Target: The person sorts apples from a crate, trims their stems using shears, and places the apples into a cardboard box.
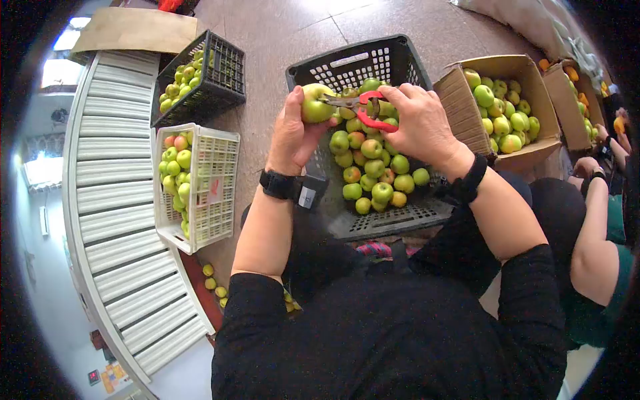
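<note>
My left hand (297,133) is closed around a green apple (315,103), raised above the near crate. In my right hand (423,123) are red-handled pruning shears (378,112), their metal blades reaching to the apple's side at the stem area. Whether the blades touch the stem I cannot tell. Below both hands stands a black plastic crate (343,70) holding many green apples (375,169), some blushed red. My hands and the shears hide part of the apples at its far end.
Left of me are a white crate (217,167) and a black crate (223,87), both with apples, beside a roller conveyor (123,200). At right is a cardboard box (457,100) of apples. Another person's arm (595,233) is farther right. Loose yellow apples (211,283) lie low at left.
</note>
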Available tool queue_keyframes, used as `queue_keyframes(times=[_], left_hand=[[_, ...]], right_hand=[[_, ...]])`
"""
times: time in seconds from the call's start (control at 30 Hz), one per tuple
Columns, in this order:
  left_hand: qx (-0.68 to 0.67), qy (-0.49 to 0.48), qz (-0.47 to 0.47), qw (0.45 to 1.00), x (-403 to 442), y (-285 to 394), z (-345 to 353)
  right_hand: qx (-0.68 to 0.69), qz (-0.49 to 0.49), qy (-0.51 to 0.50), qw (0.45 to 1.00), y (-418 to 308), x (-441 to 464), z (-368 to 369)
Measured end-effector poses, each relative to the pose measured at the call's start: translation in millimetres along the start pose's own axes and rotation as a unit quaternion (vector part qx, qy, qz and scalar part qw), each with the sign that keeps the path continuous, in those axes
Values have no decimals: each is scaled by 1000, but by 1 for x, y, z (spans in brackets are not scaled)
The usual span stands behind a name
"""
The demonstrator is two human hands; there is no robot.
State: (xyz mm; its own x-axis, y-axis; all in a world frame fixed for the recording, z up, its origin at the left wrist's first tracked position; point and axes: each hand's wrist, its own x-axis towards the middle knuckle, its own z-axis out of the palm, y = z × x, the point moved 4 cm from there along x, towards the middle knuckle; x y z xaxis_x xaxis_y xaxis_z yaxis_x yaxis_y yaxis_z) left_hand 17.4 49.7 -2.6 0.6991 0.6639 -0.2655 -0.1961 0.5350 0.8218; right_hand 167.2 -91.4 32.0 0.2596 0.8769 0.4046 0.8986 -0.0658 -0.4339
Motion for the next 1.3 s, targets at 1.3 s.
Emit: queue_keyframes(times=[1.3], left_hand=[[-126,-7,-27,992,-4,-8,1]], right_hand=[[227,201,48,952,23,10,-3]])
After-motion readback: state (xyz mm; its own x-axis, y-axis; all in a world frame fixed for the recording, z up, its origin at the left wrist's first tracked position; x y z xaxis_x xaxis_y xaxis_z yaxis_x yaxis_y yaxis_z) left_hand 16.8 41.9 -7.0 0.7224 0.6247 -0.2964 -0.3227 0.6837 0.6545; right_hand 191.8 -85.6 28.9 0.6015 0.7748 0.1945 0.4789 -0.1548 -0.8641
